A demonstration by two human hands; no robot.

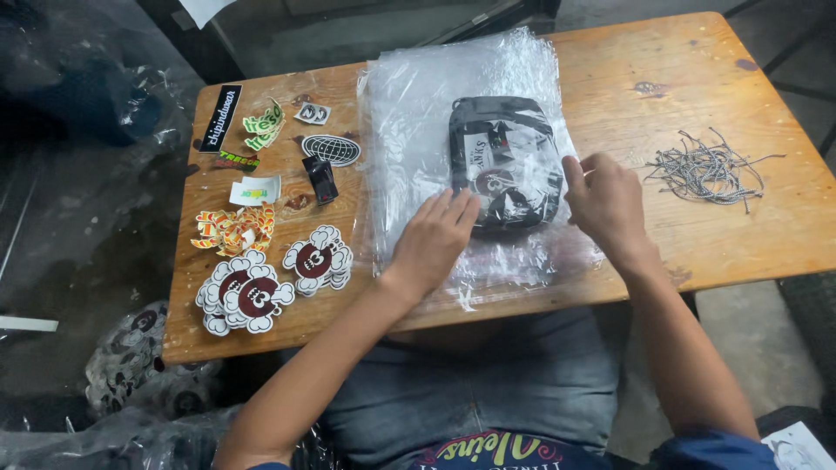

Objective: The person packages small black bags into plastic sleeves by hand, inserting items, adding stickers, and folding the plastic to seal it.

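Observation:
A stack of clear plastic bags (427, 96) lies in the middle of the wooden table (679, 52). On top sits a folded black item (505, 148) with a printed label, inside clear plastic. My left hand (435, 239) rests flat on the plastic just left of the black item's near corner, fingers together and extended. Beside the item's right edge is my right hand (605, 204), fingers curled, its fingertips touching the plastic there.
Stickers cover the table's left part: flower-shaped white and maroon ones (252, 292), a flame-coloured pile (235, 228), a globe oval (331, 150), green lettering (263, 126), a long black strip (220, 117). A tangle of grey strings (710, 167) lies at right. Plastic-wrapped bundles sit on the floor at left.

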